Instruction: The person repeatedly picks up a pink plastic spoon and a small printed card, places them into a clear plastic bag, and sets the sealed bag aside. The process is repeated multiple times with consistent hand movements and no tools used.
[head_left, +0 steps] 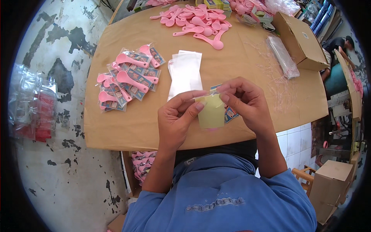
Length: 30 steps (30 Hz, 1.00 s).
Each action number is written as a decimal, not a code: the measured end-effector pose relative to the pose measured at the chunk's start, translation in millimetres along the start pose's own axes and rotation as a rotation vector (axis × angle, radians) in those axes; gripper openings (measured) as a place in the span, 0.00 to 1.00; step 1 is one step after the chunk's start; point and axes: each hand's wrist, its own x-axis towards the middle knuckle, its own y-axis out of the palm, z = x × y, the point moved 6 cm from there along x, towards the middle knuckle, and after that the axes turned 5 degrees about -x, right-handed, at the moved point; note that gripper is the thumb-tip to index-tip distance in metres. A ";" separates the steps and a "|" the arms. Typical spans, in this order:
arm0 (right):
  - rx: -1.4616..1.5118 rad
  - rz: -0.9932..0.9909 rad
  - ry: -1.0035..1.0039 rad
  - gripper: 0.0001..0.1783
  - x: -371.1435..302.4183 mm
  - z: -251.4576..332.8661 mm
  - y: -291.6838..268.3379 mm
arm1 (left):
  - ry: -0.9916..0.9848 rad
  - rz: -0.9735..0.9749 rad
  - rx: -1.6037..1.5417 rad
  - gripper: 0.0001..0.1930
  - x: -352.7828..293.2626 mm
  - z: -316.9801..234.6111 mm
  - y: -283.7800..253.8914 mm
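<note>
My left hand point(176, 116) and my right hand point(249, 106) pinch the two upper corners of a small clear plastic bag, thumbs in front. Inside it a pale yellow-green card point(210, 112) faces me. A bit of pink shows at its lower edge; the rest of that pink thing is hidden. Behind my right hand, partly covered, lie blue printed cards point(231, 114). Just beyond my left hand rests a stack of flat clear-white bags point(186, 73). To the left is a pile of bagged pink measuring spoons point(129, 79) with printed cards.
Loose pink spoons point(197, 21) heap at the table's far side. A cardboard box point(301, 40) and a bundle of clear bags point(283, 56) sit at right. Another person point(342, 50) is beyond them. Plastic bags point(33, 104) hang at the left wall.
</note>
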 end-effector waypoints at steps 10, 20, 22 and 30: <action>-0.064 0.117 -0.193 0.06 -2.7 15.4 2.6 | 0.193 0.135 -0.005 0.07 -7.2 -8.2 -5.5; -0.187 0.058 -0.205 0.11 -5.7 11.9 2.0 | 0.128 0.111 -0.015 0.15 -5.8 -7.8 5.2; -0.084 0.023 -0.184 0.14 -6.0 9.5 3.9 | 0.024 0.140 -0.075 0.25 -6.7 -12.8 15.6; -0.401 -0.011 -0.265 0.21 -12.2 39.7 9.6 | 0.187 0.149 0.220 0.17 -9.9 -26.8 2.7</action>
